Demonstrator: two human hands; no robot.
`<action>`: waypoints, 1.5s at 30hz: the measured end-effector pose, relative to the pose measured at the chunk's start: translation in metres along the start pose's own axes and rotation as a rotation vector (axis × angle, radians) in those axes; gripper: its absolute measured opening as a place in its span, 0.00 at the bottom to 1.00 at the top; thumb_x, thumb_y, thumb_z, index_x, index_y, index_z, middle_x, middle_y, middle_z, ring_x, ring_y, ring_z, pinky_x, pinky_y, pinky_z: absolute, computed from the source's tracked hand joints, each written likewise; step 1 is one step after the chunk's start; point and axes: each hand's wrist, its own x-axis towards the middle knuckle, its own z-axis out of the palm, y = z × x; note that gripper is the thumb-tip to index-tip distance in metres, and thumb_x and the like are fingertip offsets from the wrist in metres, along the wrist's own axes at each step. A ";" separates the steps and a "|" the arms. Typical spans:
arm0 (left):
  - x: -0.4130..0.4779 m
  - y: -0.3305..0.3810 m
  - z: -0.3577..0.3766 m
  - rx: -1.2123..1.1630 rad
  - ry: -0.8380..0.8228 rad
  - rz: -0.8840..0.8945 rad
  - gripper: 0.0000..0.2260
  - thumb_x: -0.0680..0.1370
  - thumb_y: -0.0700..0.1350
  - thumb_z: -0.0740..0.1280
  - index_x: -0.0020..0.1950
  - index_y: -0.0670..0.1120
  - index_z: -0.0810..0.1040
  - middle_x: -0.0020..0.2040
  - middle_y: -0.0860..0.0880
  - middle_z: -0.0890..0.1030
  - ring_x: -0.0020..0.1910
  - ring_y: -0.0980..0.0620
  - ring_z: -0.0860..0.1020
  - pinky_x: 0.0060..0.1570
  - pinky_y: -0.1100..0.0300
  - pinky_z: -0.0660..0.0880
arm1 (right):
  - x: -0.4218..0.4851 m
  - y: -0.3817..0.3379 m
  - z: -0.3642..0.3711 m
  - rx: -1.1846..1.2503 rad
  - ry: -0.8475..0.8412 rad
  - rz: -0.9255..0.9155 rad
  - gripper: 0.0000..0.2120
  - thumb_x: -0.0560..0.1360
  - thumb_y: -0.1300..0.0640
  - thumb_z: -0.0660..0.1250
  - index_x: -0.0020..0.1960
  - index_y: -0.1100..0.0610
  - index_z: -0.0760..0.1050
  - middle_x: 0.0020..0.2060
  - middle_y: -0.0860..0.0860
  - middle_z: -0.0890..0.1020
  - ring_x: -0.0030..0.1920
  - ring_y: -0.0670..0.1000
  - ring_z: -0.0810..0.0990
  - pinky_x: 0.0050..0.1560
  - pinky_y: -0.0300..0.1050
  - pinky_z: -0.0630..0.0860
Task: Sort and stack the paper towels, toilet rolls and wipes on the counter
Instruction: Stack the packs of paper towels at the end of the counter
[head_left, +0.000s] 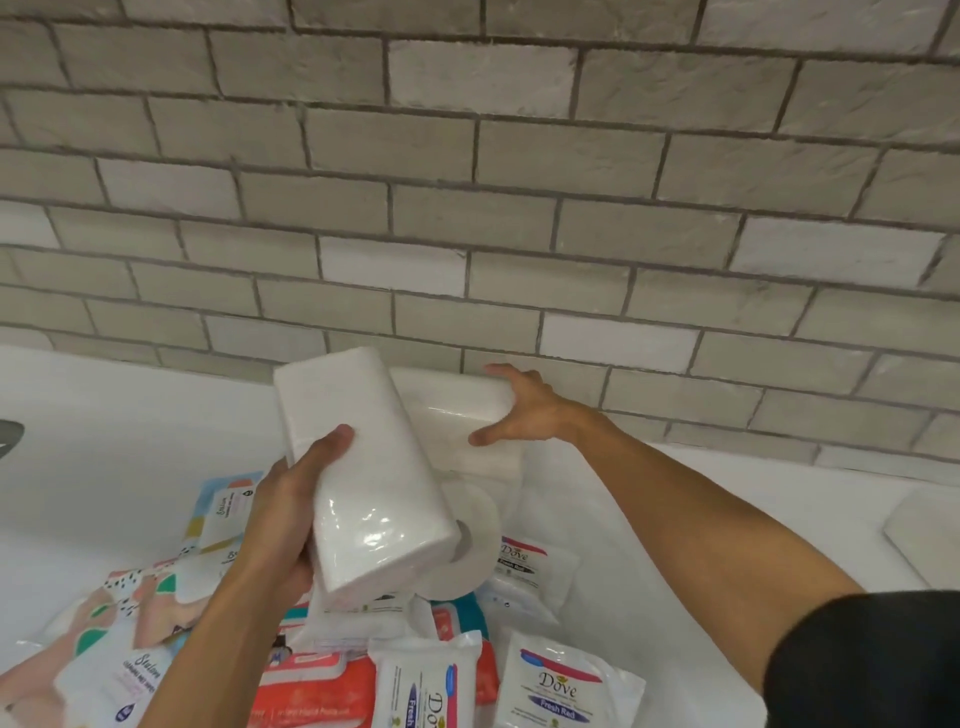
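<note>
Holding a towel pack (363, 467) clear of the table (130, 415): left grip (291, 499) is closed round the pack's left edge, thumb on the upper face, fingers out of sight beneath. The pack is tilted, far end up, near end over a toilet roll (472, 551) that lies on its side with the core facing the camera.

Right grip (524, 410): fingers spread and fairly straight, laid over the right end of a second pack (457, 410), not curled round it. That pack lies on the table along the foot of the wall (467, 208). Judgement: the right grip is squaring it against the wall to make a base, and the held pack is raised so it can go down on or beside it.

Look of the held pack: white, long block shape with rounded corners, sealed in clear film that glares near the lower end. No print visible on the faces shown. It looks soft, and the thumb dents the film slightly.

Unsorted heap near the front edge: Dove wipes (558, 691), a red pack (311, 691), patterned wipes (119, 623), overlapping one another. Judgement: sorting is at an early stage, with only the towels grouped so far
</note>
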 end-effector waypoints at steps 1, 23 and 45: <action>0.000 0.001 0.000 0.000 -0.004 -0.011 0.28 0.63 0.55 0.77 0.61 0.48 0.77 0.52 0.41 0.85 0.52 0.37 0.83 0.55 0.37 0.77 | 0.003 0.005 0.004 0.035 0.012 -0.001 0.53 0.61 0.44 0.82 0.76 0.40 0.54 0.71 0.52 0.59 0.71 0.57 0.62 0.71 0.57 0.66; -0.006 0.003 0.008 -0.011 0.014 -0.040 0.29 0.63 0.54 0.77 0.62 0.46 0.77 0.53 0.42 0.85 0.52 0.38 0.83 0.55 0.39 0.78 | -0.017 0.043 0.060 0.336 0.509 -0.224 0.39 0.59 0.54 0.83 0.66 0.42 0.70 0.58 0.49 0.64 0.56 0.48 0.72 0.57 0.26 0.70; -0.051 -0.049 0.140 0.060 -0.293 -0.123 0.32 0.63 0.54 0.80 0.64 0.46 0.77 0.53 0.42 0.85 0.51 0.39 0.84 0.53 0.42 0.79 | -0.208 0.137 -0.044 0.505 1.010 0.008 0.34 0.63 0.53 0.82 0.64 0.40 0.70 0.61 0.49 0.67 0.57 0.49 0.72 0.54 0.42 0.76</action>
